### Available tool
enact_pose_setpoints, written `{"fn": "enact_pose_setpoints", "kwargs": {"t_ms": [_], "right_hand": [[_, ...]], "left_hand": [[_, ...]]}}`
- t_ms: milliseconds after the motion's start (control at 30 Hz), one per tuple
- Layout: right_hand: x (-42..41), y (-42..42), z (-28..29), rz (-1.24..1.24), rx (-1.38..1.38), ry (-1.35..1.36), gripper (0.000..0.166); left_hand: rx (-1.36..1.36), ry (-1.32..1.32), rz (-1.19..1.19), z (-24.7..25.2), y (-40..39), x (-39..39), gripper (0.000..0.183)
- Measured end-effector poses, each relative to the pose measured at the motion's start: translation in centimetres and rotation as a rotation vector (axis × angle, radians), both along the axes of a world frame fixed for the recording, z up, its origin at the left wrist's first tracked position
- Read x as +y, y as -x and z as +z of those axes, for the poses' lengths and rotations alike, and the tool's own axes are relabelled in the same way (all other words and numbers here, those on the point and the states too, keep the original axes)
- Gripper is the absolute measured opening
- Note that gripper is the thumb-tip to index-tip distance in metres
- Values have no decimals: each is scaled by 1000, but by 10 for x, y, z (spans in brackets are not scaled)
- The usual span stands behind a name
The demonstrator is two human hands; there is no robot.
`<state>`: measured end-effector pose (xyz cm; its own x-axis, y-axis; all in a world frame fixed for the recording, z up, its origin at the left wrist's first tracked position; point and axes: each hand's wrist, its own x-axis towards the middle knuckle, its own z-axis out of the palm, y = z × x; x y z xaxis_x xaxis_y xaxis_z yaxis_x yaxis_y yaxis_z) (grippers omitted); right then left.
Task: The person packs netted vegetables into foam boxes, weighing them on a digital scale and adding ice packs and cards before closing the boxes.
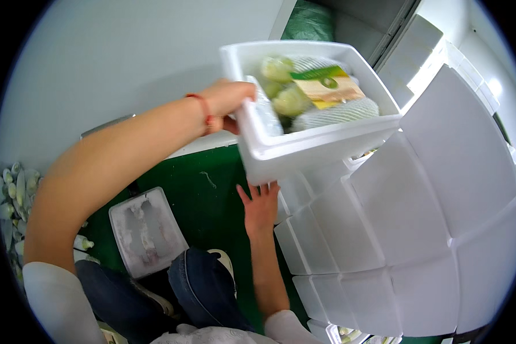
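Note:
A white foam box [309, 137] is held up and tilted before me. My left hand [230, 101] grips its near left rim, with a red cord round the wrist. My right hand [261, 202] is below the box with its fingers spread, the fingertips at the box's bottom edge; whether they bear on it cannot be told. In the box lie pale green vegetables [290, 101], some in white foam net sleeves [337, 114], a printed card in green, yellow and tan [329, 86], and a clear plastic-wrapped white piece [264, 107] along the left wall.
Stacked white foam boxes [395, 215] rise at the right. A worn, stained box lid or upturned box [148, 232] rests on the green floor [202, 185] by my legs. Wrapped vegetables [17, 193] are piled at the far left. A pale wall [133, 56] stands ahead, with a green plastic bag [308, 21] beyond.

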<state>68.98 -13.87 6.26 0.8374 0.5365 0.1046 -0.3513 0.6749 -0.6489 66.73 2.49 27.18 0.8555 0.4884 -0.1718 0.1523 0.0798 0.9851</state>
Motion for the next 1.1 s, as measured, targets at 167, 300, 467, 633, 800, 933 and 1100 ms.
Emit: {"fn": "enact_pose_setpoints", "kwargs": {"t_ms": [167,300,467,633,800,933,1100], "right_hand": [[3,-24,11,84,116,-336,71],[20,-11,15,-53,101,-428,77],[-4,-19,33,-89,-11,-336,86],[-3,-50,53,-304,-112,-51,68],[8,-118,47,-708,-37,-36,66],[6,-147,34,-535,-64,-48,66],[3,-179,53,-875,-30,38,69]], "left_hand": [[85,7,-125,-4,-35,-20,58],[-310,-509,65,-25,-13,-1,80],[-527,-1480,-227,-30,-17,10,95],[-729,-1441,-256,10,-91,-8,78],[-777,-1500,-218,7,-164,-33,78],[-811,-1539,-234,7,-198,-42,71],[-869,-1533,-237,-2,-265,-76,78]]}}
